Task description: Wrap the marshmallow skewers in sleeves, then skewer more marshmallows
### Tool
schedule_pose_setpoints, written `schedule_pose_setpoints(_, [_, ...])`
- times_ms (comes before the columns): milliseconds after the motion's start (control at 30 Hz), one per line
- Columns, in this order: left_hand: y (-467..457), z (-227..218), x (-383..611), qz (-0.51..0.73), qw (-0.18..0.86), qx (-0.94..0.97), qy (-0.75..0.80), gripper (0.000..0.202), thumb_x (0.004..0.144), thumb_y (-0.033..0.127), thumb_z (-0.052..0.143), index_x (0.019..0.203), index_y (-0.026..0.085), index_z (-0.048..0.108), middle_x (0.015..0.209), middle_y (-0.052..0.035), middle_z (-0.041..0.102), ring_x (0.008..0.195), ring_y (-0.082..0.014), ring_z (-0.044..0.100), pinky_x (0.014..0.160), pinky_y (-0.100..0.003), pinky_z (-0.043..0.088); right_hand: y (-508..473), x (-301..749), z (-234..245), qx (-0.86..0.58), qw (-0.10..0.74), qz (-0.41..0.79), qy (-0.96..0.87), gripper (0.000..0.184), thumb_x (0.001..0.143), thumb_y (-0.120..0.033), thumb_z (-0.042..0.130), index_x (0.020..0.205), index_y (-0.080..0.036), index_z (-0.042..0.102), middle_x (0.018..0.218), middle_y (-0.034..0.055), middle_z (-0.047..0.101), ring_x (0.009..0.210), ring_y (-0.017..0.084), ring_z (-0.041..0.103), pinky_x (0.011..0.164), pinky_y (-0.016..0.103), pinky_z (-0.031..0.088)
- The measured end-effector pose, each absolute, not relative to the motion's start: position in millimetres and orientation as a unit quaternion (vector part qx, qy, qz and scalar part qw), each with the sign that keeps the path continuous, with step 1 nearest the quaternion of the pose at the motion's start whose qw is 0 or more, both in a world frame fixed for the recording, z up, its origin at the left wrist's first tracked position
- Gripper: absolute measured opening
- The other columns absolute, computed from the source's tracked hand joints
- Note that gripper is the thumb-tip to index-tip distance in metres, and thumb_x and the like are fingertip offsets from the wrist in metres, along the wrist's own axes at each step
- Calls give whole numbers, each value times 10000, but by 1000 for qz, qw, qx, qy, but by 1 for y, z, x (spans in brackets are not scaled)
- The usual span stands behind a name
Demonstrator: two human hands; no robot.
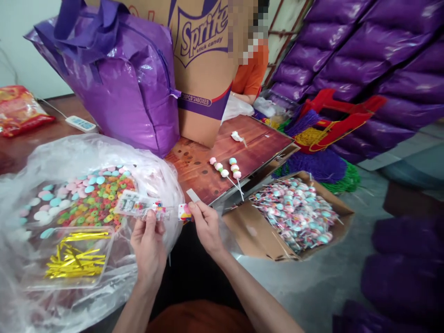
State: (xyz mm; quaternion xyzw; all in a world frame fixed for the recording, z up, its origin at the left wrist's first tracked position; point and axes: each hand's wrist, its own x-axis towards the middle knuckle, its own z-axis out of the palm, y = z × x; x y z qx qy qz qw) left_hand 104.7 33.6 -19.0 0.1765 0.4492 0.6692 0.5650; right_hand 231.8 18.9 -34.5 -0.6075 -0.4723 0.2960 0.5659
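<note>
My left hand (151, 240) pinches a small clear printed plastic bag (133, 206) between thumb and fingers, above the loose candies. At the bag's right end, my right hand (206, 226) is closed on a colourful printed end piece (184, 212). A pale strip (193, 195) sticks up beside its fingertips. Whether the end piece joins the bag is unclear. Under the hands spreads a large clear plastic sheet (27, 166) bearing pastel round candies (79, 185) and coloured ring candies (100, 199). Two candy sticks, one pink and green (218, 167), one blue-topped (235, 168), lie on the table (194, 162).
A clear tray (107, 259) holds gold twist ties (74, 261). At the right stands an open carton (263, 236) full of wrapped candy sticks (298, 212). Behind are a purple bag (138, 92), a Sprite carton (201, 78) and a person in orange (251, 69). Purple bundles (374, 51) are stacked right.
</note>
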Motion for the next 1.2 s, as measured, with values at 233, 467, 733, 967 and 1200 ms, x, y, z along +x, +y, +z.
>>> schedule_pose_setpoints(233, [44,-13,83,612,629,37,479,260,688,203,861,766,152,618,638,35,607,517,-77,550,470,-171,457,64,321,-39,-791,415,14,-450,88,877,-188,582,856,-148,658,924,136,640,881,243,530,761,349,385])
schedule_pose_setpoints(467, [53,-9,70,601,640,-29,478,168,922,192,633,762,142,619,595,23,570,524,-81,577,507,-172,503,72,349,-66,-823,275,-84,-490,189,905,-190,549,795,-148,697,841,154,672,780,249,538,697,361,346])
schedule_pose_setpoints(733, [61,-14,57,618,609,-28,496,269,967,241,577,714,148,581,589,20,559,590,-90,620,542,-176,507,5,273,-40,-607,547,128,-563,130,946,-257,593,869,-219,690,815,16,686,777,181,629,758,333,455])
schedule_pose_setpoints(967, [57,-24,54,650,596,2,473,234,822,291,773,749,160,594,622,43,564,598,-76,600,591,-181,513,-15,254,-25,-569,504,66,-647,142,948,-165,589,870,-231,688,803,16,719,748,174,642,721,345,411])
schedule_pose_setpoints(1200, [53,-27,52,676,574,77,455,377,655,409,877,743,171,597,599,67,573,598,-81,612,628,-210,500,-19,267,-16,-554,424,-21,-716,162,952,-149,590,916,-229,726,814,15,728,725,158,622,719,344,364])
